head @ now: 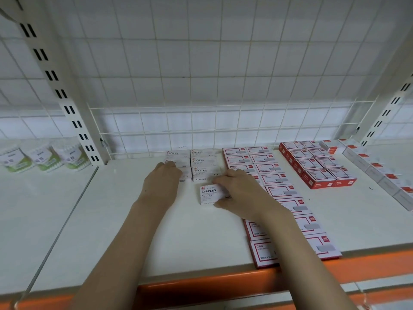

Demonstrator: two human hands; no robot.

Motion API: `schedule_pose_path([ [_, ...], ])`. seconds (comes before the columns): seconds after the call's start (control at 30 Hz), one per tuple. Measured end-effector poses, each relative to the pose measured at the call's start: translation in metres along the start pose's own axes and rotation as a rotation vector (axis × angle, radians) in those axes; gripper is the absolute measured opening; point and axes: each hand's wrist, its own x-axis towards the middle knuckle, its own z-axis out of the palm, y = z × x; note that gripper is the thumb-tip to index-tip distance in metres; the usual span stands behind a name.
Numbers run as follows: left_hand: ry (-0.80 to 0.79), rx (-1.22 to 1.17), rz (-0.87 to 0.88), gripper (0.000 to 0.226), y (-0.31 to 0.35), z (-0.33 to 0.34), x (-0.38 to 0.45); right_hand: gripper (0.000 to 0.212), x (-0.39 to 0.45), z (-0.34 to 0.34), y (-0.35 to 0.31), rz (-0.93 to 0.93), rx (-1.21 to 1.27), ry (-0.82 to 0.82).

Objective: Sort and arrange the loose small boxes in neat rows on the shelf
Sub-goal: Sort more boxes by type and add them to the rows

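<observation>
While my left hand [164, 177] lies flat with straight fingers on the left row of white staples boxes [178, 162], my right hand [238, 191] pinches a loose staples box [210, 193] on the shelf [138, 220], just before the right row.

free: shelf [125, 220] left-front | blocked: red-framed boxes [288, 193] right, staples boxes [202, 163] rear

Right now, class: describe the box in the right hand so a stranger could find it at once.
Start at the white shelf with the orange front edge. Near its middle stand two rows of white STAPLES boxes. The held box lies alone just in front of the right row, gripped by the right hand, tilted and out of line.
</observation>
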Motion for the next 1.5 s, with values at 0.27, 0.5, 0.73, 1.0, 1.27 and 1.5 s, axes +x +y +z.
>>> schedule_pose_path([
  [0.27,0.005,-0.056,-0.039,0.039,0.006,-0.007,-0.031,0.041,-0.001,0.009,-0.008,-0.048,-0.012,0.144],
  [0.5,0.053,-0.208,-0.092,0.038,0.015,-0.005,-0.061,0.030,-0.015,0.034,-0.011,-0.129,0.077,0.185],
  [0.73,0.088,-0.270,-0.073,0.035,0.019,0.000,-0.068,0.035,-0.005,0.037,-0.012,-0.115,0.066,0.175],
  [1.0,0.117,-0.276,-0.059,0.033,0.025,-0.001,-0.070,0.041,-0.009,0.030,-0.011,-0.107,0.094,0.159],
  [1.27,0.178,-0.259,0.021,0.038,0.075,-0.020,-0.065,0.048,-0.055,-0.014,0.031,-0.023,0.065,0.259],
  [1.5,0.174,-0.220,0.172,0.040,0.197,-0.026,-0.066,0.043,-0.142,-0.045,0.121,0.128,0.031,0.364],
])
